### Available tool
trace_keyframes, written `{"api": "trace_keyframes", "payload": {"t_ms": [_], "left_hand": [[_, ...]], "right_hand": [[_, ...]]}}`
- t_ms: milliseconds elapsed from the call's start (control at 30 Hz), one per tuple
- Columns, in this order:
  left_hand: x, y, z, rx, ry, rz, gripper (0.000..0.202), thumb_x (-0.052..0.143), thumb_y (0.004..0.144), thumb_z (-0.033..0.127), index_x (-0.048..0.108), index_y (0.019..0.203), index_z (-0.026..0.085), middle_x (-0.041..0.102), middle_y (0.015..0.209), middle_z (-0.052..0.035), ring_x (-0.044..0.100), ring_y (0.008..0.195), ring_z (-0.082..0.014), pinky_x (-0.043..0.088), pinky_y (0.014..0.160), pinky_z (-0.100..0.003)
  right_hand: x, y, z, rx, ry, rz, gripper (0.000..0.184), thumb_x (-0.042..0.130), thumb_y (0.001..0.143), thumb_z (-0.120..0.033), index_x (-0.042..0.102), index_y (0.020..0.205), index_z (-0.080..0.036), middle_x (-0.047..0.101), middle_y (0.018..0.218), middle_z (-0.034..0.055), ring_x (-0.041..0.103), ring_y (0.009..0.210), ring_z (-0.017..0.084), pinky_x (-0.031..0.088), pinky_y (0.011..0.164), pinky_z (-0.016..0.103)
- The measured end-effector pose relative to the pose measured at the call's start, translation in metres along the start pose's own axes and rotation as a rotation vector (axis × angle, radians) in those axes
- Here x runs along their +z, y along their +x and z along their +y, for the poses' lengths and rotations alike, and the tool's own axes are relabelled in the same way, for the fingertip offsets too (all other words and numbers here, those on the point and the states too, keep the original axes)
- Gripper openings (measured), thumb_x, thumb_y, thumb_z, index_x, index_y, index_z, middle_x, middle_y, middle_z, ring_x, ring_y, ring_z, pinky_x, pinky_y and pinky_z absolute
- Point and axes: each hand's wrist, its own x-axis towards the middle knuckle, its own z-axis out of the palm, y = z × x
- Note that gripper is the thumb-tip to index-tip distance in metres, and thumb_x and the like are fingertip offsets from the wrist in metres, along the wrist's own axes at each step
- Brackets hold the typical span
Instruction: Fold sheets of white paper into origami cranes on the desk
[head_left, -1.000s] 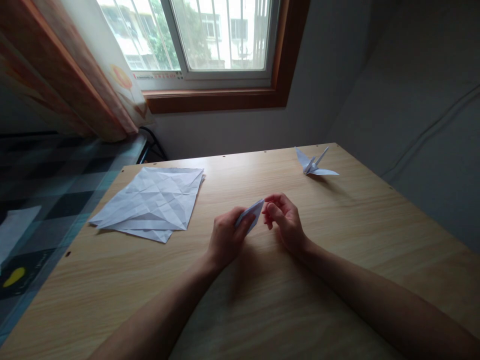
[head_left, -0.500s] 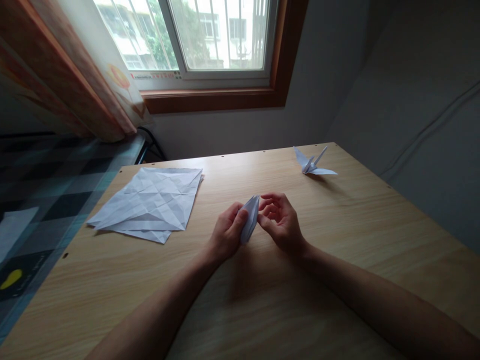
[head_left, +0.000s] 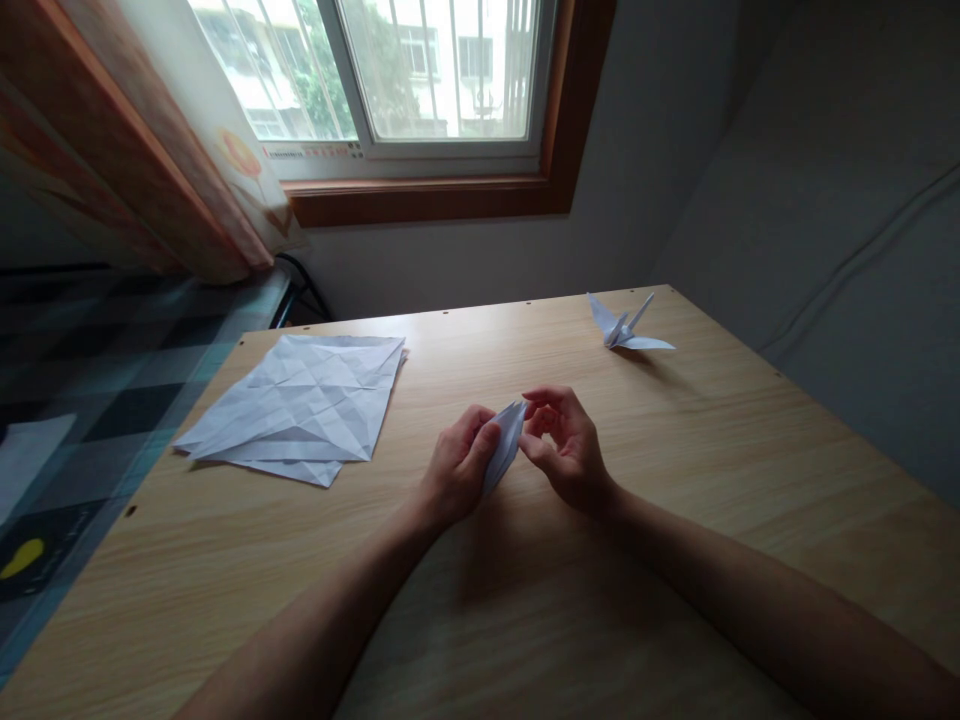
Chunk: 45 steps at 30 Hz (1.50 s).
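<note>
A small folded piece of white paper (head_left: 507, 442) is held just above the wooden table (head_left: 675, 450), near its middle. My left hand (head_left: 457, 468) grips its lower part with thumb and fingers closed on it. My right hand (head_left: 564, 446) pinches the paper's upper tip with curled fingers. A finished white paper crane (head_left: 624, 325) stands at the table's far right, well beyond my right hand. A stack of creased white paper sheets (head_left: 304, 405) lies flat at the far left of the table.
A window (head_left: 420, 75) with a wooden frame is behind the table, with a curtain (head_left: 150, 150) at its left. A checked blue cloth (head_left: 90, 370) lies left of the table. A grey wall runs along the right side.
The folded paper was turned more upright half a second ago, then tilted a little to the right. My right hand closed in onto its tip. The camera shifted slightly.
</note>
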Motion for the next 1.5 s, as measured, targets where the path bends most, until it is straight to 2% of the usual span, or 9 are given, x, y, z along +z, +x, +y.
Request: {"api": "trace_keyframes", "payload": {"t_ms": [200,500,633,867,1067,1333,1500], "left_hand": [[-0.001,0.000,-0.001,-0.011,0.024,0.010,0.042,0.042,0.092,0.056,0.052,0.080,0.017,0.045,0.062,0.0036,0.040,0.056,-0.0118,0.032,0.053,-0.025],[0.001,0.000,0.003,-0.046,0.062,0.028,0.034,0.045,0.090,0.048,0.046,0.072,0.019,0.041,0.060,0.0052,0.037,0.055,-0.0106,0.030,0.053,-0.024],[0.002,0.000,0.005,-0.054,0.102,0.044,0.033,0.046,0.089,0.044,0.043,0.069,0.019,0.039,0.058,0.0059,0.035,0.055,-0.0101,0.030,0.053,-0.024],[0.003,0.000,0.005,-0.055,0.079,0.088,0.033,0.047,0.089,0.044,0.043,0.068,0.019,0.039,0.058,0.0057,0.035,0.055,-0.0102,0.029,0.053,-0.024],[0.003,0.001,0.007,-0.054,0.033,0.100,0.034,0.046,0.090,0.044,0.042,0.068,0.019,0.037,0.058,0.0062,0.034,0.054,-0.0100,0.029,0.051,-0.023],[0.002,0.002,0.002,-0.068,0.024,0.111,0.034,0.048,0.089,0.047,0.044,0.070,0.019,0.039,0.058,0.0060,0.035,0.054,-0.0098,0.030,0.051,-0.022],[0.000,0.002,0.003,-0.049,0.001,0.043,0.030,0.061,0.081,0.046,0.055,0.079,0.017,0.052,0.067,0.0030,0.047,0.062,-0.0121,0.038,0.057,-0.023]], "right_hand": [[-0.002,0.001,0.000,-0.059,-0.122,0.056,0.031,0.057,0.073,-0.007,0.054,0.099,-0.023,0.056,0.089,-0.0007,0.052,0.065,0.011,0.046,0.062,0.027],[-0.007,0.007,0.001,-0.060,-0.193,0.007,0.017,0.055,0.070,-0.007,0.052,0.080,-0.021,0.053,0.084,0.0000,0.051,0.068,0.013,0.045,0.062,0.028],[-0.008,0.010,-0.004,-0.067,-0.217,-0.012,0.016,0.052,0.068,-0.006,0.047,0.072,-0.021,0.052,0.080,-0.0001,0.050,0.068,0.014,0.045,0.061,0.028],[-0.010,0.010,-0.004,-0.099,-0.305,-0.062,0.013,0.055,0.069,-0.008,0.052,0.071,-0.021,0.054,0.079,0.0004,0.052,0.067,0.014,0.045,0.059,0.028],[-0.011,0.009,0.001,-0.111,-0.286,-0.070,0.021,0.054,0.072,-0.007,0.060,0.086,-0.021,0.059,0.082,0.0002,0.056,0.065,0.013,0.048,0.063,0.029],[-0.011,0.010,-0.001,-0.125,-0.361,-0.043,0.009,0.060,0.075,-0.012,0.061,0.078,-0.021,0.060,0.077,0.0001,0.056,0.064,0.013,0.048,0.062,0.028],[-0.007,0.008,-0.002,-0.111,-0.380,0.024,0.008,0.061,0.077,-0.014,0.059,0.073,-0.020,0.058,0.069,-0.0019,0.055,0.062,0.013,0.047,0.061,0.027]]}}
